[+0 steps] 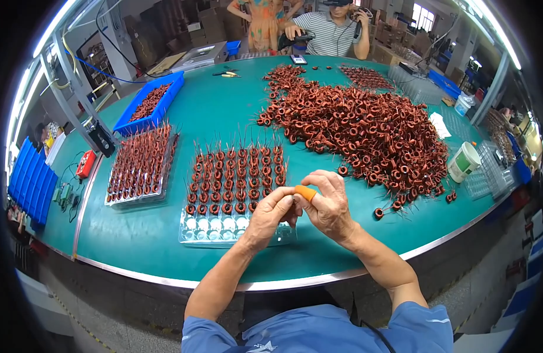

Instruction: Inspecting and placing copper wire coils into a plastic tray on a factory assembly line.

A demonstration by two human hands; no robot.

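My left hand (271, 213) and my right hand (329, 207) meet over the near side of the table, fingertips pressed together. An orange finger cot (305, 192) covers one digit of my right hand. Between the hands a dark copper-wound ring coil (292, 217) shows in part, mostly hidden behind the left fingers; which fingers of the right grip it is hard to make out. Just left of my hands lies a clear plastic tray (208, 234), its back rows filled with upright ring coils (227, 182) and its front row of round pockets bare.
A large heap of coils (365, 135) spreads to the right. On the left stand a second filled tray (139, 167) and a blue bin (180, 88) with coils. A white bucket (464, 162) stands at the right edge. Two people are across the table.
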